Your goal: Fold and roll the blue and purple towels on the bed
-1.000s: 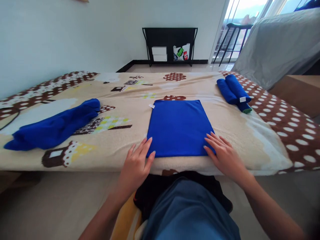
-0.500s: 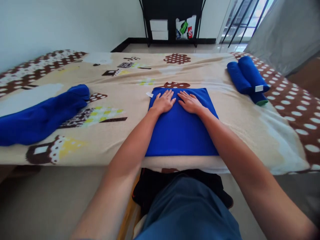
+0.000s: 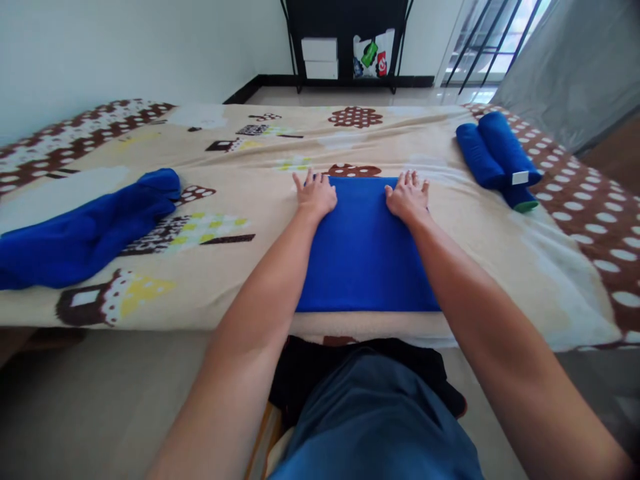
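A flat folded blue towel (image 3: 365, 247) lies on the patterned blanket (image 3: 240, 200) in front of me. My left hand (image 3: 315, 193) rests flat on the towel's far left corner, fingers spread. On the far right corner my right hand (image 3: 407, 195) presses flat the same way. Neither hand holds anything. Two rolled blue towels (image 3: 497, 160) lie side by side at the right, one with a white tag. A loose heap of blue towels (image 3: 85, 230) lies at the left.
The blanket-covered surface ends at a front edge close to my lap. A black shelf (image 3: 345, 40) with white boxes and a bag stands by the far wall. A grey covered piece of furniture (image 3: 575, 67) stands at the right.
My hands went from the towel's near corners to its far middle, then slid apart to the far corners. The camera tilted downward.
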`<state>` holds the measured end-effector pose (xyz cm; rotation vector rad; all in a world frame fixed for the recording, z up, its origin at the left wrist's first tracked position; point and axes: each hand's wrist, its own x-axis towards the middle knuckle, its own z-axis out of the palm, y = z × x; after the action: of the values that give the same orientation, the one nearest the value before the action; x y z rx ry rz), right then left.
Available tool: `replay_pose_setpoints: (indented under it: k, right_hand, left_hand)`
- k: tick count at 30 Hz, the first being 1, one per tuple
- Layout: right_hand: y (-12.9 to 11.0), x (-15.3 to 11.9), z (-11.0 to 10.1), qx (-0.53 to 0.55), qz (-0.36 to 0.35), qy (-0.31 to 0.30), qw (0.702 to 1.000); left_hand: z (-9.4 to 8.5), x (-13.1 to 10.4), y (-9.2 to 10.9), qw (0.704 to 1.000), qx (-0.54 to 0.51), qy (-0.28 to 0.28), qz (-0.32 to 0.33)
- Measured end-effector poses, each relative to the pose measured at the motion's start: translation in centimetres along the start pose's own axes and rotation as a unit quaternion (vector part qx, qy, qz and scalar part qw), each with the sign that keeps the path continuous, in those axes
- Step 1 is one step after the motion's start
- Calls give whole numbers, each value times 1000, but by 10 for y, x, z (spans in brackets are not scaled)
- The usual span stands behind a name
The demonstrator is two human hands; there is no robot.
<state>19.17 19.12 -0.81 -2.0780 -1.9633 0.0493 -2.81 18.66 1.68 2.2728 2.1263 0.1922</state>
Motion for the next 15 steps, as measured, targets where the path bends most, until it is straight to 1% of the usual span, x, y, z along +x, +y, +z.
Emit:
replay_pose_setpoints:
  k: [1,3,4,6,9,11,13,15]
  right_hand:
    - [-12,-6,1,11,-19,11,1000]
    - [-35,-19,4,32,-54,5,998]
    - [-44,-26,5,38,-64,-2,997]
    - [-55,-38,6,42,-73,-9,996]
    - [-57,-55,4,41,-80,0,996]
    - [-53,-70,1,39,-99,1,994]
    - [-46,-90,-3,37,-127,-6,991]
    - [-38,-118,-7,34,-160,-12,987]
  left_hand:
    - [0,-2,13,1000,-21,-4,17]
    - [5,-9,36,996,-59,-24,55]
    - [8,-13,45,995,-68,-31,69]
    - [15,-24,55,994,-72,-22,83]
    - [20,-44,57,993,-74,11,93]
    - [19,-61,55,991,-72,9,113]
    - [16,-84,54,988,-59,-4,143]
    - [14,-113,53,984,-44,0,173]
